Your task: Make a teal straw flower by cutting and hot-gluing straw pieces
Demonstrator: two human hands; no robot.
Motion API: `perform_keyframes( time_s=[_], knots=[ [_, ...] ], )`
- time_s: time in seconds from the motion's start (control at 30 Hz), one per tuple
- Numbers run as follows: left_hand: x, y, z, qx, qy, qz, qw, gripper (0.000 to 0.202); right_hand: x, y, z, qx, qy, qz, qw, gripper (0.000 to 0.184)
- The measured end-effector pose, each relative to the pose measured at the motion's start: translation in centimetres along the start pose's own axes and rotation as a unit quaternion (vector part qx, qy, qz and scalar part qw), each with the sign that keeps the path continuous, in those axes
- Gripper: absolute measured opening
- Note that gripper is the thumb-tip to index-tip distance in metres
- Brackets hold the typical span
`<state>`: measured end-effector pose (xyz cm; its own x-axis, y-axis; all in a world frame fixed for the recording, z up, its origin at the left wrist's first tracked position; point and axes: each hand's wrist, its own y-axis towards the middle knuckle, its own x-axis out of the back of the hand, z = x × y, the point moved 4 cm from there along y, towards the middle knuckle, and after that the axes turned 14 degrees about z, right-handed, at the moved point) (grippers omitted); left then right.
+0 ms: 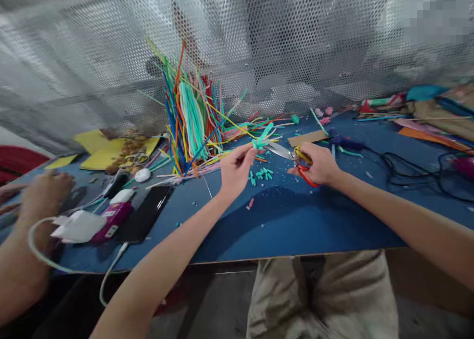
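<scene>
Pinched in my left hand [238, 167] is a small bundle of turquoise pipe cleaners [262, 137], with several ends fanning up and to the right. My right hand [319, 162] grips scissors [284, 152] by their red and yellow handles. The scissor blades point left, and their tips reach the bundle near my left fingertips; whether they touch it I cannot tell. Short turquoise cut pieces [263, 173] lie on the blue table below, with a small pink piece [251, 203] nearer to me.
A big sheaf of coloured pipe cleaners [192, 117] stands behind my left hand. Left of it lie a black phone [150, 213], a purple power strip [113, 220] and yellow sheets [101, 151]. A glue gun [346, 141] with black cable lies right. Another person's hand [46, 193] is far left.
</scene>
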<state>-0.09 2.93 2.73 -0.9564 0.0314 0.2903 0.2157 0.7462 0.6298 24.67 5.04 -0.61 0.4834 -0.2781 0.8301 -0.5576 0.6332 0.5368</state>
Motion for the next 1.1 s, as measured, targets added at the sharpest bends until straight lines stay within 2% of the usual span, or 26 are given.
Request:
perform_keyframes(
  time_s=[0.27,0.5,1.1],
  knots=[
    [-0.22,-0.1,-0.22,0.007,-0.009,-0.015,1.0,0.032,0.4,0.14,0.89,-0.023,0.024,0.0,0.999,0.053],
    [-0.2,-0.2,-0.42,0.012,-0.008,-0.022,1.0,0.031,0.55,0.09,0.74,-0.013,0.005,-0.027,1.0,0.05],
    [-0.33,-0.19,-0.97,0.002,0.011,-0.034,0.999,0.036,0.6,0.31,0.84,0.003,0.003,-0.026,1.0,0.05]
  ],
)
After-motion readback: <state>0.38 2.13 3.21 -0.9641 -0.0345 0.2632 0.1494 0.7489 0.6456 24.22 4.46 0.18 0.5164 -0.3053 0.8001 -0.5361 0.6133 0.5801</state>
